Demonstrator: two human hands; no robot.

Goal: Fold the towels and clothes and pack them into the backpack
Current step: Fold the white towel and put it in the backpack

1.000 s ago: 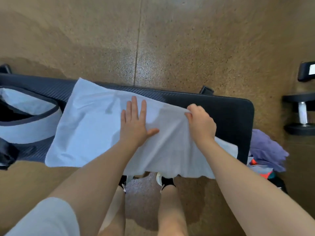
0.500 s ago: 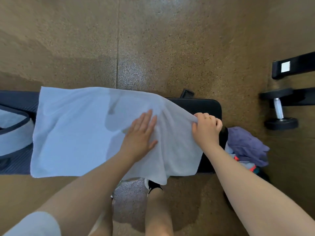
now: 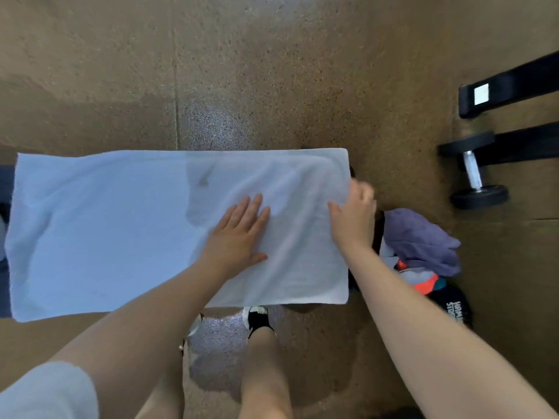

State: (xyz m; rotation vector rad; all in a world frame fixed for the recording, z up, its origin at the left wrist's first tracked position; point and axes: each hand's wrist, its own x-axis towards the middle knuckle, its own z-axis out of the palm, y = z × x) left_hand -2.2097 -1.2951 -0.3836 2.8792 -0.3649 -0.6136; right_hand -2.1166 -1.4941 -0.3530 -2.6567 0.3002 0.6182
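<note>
White towel (image 3: 127, 225) being spread flat for folding.
Left hand (image 3: 239, 237) is pressing it flat-fingered onto the bench, likely anchoring it, while the right hand (image 3: 352, 219) is pinching its right edge taut. Black item (image 3: 453, 303) beside the clothes pile (image 3: 423, 243) is showing white lettering, unreadable.

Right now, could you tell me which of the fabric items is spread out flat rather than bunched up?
The white towel, spread flat across the bench under the left hand. The purple garment and the orange-trimmed clothes beside it lie crumpled in a pile.
</note>
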